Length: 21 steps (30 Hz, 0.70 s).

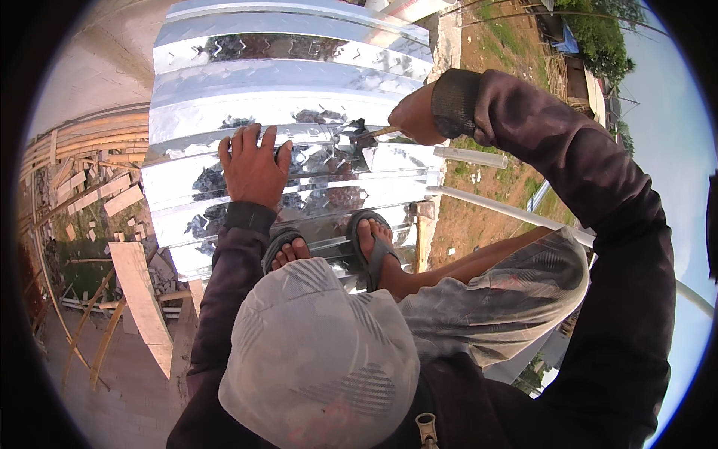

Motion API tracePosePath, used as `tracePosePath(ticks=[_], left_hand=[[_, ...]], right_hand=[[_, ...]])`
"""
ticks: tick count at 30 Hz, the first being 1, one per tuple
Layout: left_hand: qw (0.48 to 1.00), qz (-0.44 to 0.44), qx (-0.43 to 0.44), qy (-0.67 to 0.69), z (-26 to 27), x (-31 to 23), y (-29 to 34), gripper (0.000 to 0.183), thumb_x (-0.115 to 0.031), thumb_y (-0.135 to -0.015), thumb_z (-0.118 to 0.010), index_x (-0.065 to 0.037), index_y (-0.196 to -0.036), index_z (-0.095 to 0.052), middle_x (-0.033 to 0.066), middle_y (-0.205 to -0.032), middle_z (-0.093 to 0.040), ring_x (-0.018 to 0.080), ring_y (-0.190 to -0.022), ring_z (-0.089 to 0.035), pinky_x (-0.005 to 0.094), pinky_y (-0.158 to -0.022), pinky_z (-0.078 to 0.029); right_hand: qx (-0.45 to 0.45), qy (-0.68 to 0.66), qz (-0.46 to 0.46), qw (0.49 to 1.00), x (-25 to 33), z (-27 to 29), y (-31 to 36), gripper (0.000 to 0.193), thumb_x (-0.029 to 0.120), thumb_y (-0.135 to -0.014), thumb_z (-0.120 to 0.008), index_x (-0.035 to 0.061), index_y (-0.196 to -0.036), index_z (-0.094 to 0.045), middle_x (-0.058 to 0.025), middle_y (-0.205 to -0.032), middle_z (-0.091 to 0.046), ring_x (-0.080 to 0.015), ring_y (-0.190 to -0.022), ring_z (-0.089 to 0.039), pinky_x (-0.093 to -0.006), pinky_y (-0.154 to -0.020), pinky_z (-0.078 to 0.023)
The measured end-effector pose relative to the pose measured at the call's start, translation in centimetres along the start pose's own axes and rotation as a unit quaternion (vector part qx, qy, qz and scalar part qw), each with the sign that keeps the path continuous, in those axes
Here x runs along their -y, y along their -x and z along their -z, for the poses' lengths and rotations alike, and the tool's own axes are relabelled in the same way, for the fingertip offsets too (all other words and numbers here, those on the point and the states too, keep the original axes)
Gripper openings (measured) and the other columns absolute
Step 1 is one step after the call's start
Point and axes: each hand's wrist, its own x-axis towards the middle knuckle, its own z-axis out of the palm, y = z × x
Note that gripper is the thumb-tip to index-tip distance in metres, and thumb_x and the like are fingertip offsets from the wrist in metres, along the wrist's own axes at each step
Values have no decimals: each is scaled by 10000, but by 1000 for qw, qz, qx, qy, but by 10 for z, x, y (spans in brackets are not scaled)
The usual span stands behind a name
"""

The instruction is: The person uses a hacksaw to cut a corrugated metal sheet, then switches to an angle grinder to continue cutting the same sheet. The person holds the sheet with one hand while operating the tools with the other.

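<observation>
Sheet (pixel 292 78), ribbed shiny metal: spread beneath both hands, ribs running crosswise. Left hand (pixel 256 173): back uppermost, resting on the sheet, fingers spread wide. Right hand (pixel 416 116): near the sheet's right edge, fingers closed round the light handle of one tool (pixel 384 132); its dark end is over the sheet, contact cannot be told. Sandals (pixel 380 256), dark, one pair: worn, at the sheet's near part. Board (pixel 140 299), pale: left, well apart.

Silver sheeting (pixel 299 78), sleeves (pixel 624 198) — dark, perhaps maroon
</observation>
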Motion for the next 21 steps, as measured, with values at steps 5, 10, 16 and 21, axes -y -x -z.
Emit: tracePosePath(ticks=[5, 10, 16, 21], left_hand=[[1000, 5, -17, -2, -1, 5, 3, 357, -360, -909, -678, -111, -1164, -701, 90, -1239, -616, 276, -1222, -534, 506, -1076, -345], [1000, 8, -14, -5, -4, 2, 1, 379, -417, -962, -615, -112, -1166, -708, 111, -1233, -633, 288, -1237, -536, 496, -1107, -320], [999, 5, -36, -33, -9, 8, 5, 302, -328, -918, -681, -126, -1142, -691, 68, -1226, -624, 268, -1205, -546, 481, -1044, -369], [997, 11, 8, -74, -19, 1, 0, 343, -415, -969, -620, -142, -1157, -710, 58, -1207, -645, 265, -1242, -530, 500, -1106, -316]], right_hand=[[30, 90, -154, 984, 64, 12, 1, 211, 76, -847, -608, 3, -1037, -662, -182, -991, -689, -358, -999, -671, -433, -830, -549], [-102, 120, -166, 974, 84, -1, 25, 173, 93, -866, -613, 121, -1026, -672, -130, -970, -648, -352, -1065, -607, -421, -828, -519], [-270, 9, -109, 957, 78, -63, 39, 166, 22, -850, -588, 84, -1000, -621, -171, -847, -615, -368, -832, -649, -481, -709, -505], [-99, -2, -240, 966, 61, -149, 150, 179, 27, -844, -604, 85, -1003, -664, -168, -884, -617, -383, -820, -646, -479, -718, -512]])
